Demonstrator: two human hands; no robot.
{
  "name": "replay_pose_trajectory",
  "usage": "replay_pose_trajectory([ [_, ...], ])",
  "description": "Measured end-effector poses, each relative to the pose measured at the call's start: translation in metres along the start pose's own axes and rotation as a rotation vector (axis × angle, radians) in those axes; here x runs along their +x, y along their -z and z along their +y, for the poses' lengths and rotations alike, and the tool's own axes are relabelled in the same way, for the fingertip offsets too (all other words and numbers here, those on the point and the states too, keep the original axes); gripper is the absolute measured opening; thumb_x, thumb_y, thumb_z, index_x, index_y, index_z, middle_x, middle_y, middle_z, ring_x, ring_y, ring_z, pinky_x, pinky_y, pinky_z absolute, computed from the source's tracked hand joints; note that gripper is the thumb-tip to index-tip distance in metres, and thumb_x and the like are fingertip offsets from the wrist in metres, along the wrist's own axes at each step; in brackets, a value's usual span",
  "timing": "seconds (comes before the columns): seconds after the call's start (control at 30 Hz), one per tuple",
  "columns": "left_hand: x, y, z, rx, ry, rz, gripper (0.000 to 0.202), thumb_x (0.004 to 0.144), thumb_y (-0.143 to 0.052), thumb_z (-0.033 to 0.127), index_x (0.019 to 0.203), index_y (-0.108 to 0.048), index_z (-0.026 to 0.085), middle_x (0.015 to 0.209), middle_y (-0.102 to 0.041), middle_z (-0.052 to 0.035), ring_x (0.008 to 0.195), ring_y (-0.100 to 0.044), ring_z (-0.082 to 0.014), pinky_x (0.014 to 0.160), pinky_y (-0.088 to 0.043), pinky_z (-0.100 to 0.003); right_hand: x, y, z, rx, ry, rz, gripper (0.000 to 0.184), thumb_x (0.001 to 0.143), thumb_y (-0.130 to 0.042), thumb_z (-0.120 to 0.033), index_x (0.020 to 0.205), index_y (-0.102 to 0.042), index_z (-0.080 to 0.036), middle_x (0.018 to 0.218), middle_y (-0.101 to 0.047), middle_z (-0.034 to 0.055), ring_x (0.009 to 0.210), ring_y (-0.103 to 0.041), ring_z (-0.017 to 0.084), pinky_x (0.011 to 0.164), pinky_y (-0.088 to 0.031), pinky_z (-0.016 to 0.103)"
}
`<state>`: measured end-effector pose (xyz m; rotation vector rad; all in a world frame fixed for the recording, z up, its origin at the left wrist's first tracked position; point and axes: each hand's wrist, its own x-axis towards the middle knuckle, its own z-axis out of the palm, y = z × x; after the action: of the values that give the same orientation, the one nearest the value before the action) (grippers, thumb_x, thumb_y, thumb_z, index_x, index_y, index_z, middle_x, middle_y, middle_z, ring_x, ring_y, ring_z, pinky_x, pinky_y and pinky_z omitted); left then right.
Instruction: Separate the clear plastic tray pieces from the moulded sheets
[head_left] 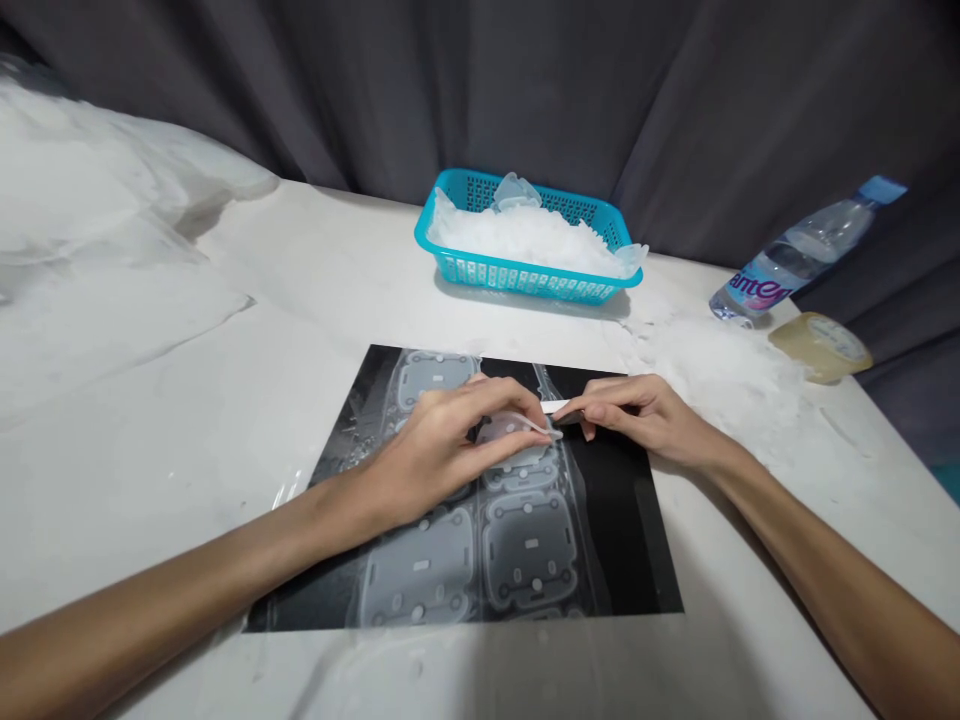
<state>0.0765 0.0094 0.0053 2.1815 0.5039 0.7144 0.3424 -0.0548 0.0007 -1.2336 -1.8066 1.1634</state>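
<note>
A translucent, soft-looking plastic piece (517, 428) is pinched and bent between the thumb and fingers of my left hand (442, 430). My right hand (637, 412) closes on a small thin tool with a dark end (571, 417), which meets the edge of that piece. A narrow white strip (553, 407) shows beside it; I cannot tell if it belongs to the tool. Both hands are over a black sheet (622, 540). Clear moulded plastic panels (531, 550) with rounded outlines and small raised marks lie on this sheet, partly hidden by my left hand.
A blue plastic basket (525, 283) full of white, translucent bits stands at the back. To the right are a tilted water bottle (780, 265), a roll of yellowish tape (821, 347) and a heap of white scraps (720, 370). Clear sheeting (112, 200) piles up at the left.
</note>
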Motion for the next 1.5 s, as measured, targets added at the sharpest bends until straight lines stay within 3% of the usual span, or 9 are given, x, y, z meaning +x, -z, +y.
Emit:
replay_pose_trajectory([
  [0.2,-0.0041,-0.0008,-0.0056,0.018,-0.092,-0.049,0.008,0.103,-0.066,0.023,0.110,-0.069,0.024,0.103,-0.079,0.0005,0.101,-0.072,-0.0172,0.092,-0.049,-0.031,-0.0005,0.0027,-0.0002,-0.018,0.011,-0.043,0.032,0.104,-0.061,-0.045,0.121,-0.081,-0.026,0.079,-0.068,0.0030,0.078,-0.061,0.017,0.072,-0.044,0.030],
  [0.97,-0.0063,-0.0024,-0.0071,0.076,-0.192,-0.012,0.014,0.102,-0.065,0.016,0.114,-0.066,0.023,0.099,-0.077,-0.0006,0.090,-0.070,-0.0165,0.089,-0.051,-0.031,0.0006,0.0002,-0.0030,-0.016,0.029,-0.049,0.026,0.104,-0.063,-0.038,0.118,-0.082,-0.026,0.080,-0.067,0.0021,0.078,-0.061,0.016,0.072,-0.045,0.029],
  [1.5,-0.0054,-0.0036,-0.0060,0.169,-0.283,-0.001,0.009,0.099,-0.067,0.012,0.106,-0.065,0.016,0.093,-0.072,-0.0029,0.081,-0.063,-0.0150,0.083,-0.051,-0.030,0.0003,-0.0028,-0.0053,-0.013,0.023,-0.030,0.023,0.104,-0.064,-0.034,0.113,-0.083,-0.024,0.079,-0.065,0.0014,0.077,-0.059,0.015,0.072,-0.044,0.028],
])
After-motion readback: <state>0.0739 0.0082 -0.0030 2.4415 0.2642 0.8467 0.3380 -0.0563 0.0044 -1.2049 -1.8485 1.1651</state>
